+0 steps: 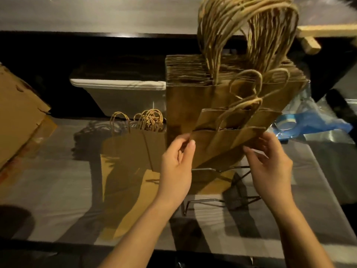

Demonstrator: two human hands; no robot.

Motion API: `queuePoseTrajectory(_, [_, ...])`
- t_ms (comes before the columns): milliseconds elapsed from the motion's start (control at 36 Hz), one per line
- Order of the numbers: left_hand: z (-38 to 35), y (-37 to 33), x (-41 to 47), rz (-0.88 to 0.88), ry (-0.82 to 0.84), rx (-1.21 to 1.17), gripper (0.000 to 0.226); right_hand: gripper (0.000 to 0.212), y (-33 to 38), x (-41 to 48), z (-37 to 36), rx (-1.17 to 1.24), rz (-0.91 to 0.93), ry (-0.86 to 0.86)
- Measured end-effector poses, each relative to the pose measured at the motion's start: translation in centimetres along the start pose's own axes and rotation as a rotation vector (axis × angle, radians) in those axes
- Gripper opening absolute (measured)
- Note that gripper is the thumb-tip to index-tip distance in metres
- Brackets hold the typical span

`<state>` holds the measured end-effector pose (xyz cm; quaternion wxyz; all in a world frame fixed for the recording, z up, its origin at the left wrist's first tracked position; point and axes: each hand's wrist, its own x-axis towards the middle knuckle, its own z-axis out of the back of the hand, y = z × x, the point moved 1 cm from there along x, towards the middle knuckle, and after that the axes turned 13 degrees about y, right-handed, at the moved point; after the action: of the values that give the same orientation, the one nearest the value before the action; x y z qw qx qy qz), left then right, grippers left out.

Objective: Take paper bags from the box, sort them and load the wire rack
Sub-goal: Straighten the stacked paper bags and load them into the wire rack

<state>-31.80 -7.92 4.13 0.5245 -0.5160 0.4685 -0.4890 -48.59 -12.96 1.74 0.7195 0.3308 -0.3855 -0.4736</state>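
Observation:
A black wire rack (216, 170) stands on the table. Its back slot holds a thick upright stack of large brown paper bags (185, 97) with rope handles (243, 26) arching high. In front, smaller brown bags (224, 144) sit tilted in lower slots. My left hand (176, 163) pinches the left edge of the front small bag. My right hand (270, 161) touches its right edge with curled fingers. More flat bags (127, 151) lie left of the rack, handles away from me.
A flattened cardboard box (19, 113) lies at the far left. A white plastic bin (123, 93) stands behind the flat bags. Blue plastic wrap and a tape roll (286, 122) lie right of the rack. A wooden piece (309, 41) sticks out at the upper right.

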Motion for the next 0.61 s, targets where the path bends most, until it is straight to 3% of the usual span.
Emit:
queuePoseTrajectory(139, [0.3,-0.9,0.6,-0.072,-0.065,0.007,0.018,0.036,0.5,0.8,0.0,-0.012,0.069,-0.114])
queuePoseTrajectory(361, [0.8,-0.8,0.1,-0.12,-0.113,-0.044,0.026,0.045,0.4,0.6,-0.4,0.0,0.09,-0.122])
queuePoseTrajectory(528, [0.6,-0.6,-0.1,-0.11,-0.129,-0.003,0.033,0.04,0.3,0.4,-0.9,0.009,0.082,-0.117])
queuePoseTrajectory(611, [0.6,-0.5,0.1,-0.135,-0.122,0.021,0.027,0.035,0.4,0.5,-1.0,0.064,0.059,-0.162])
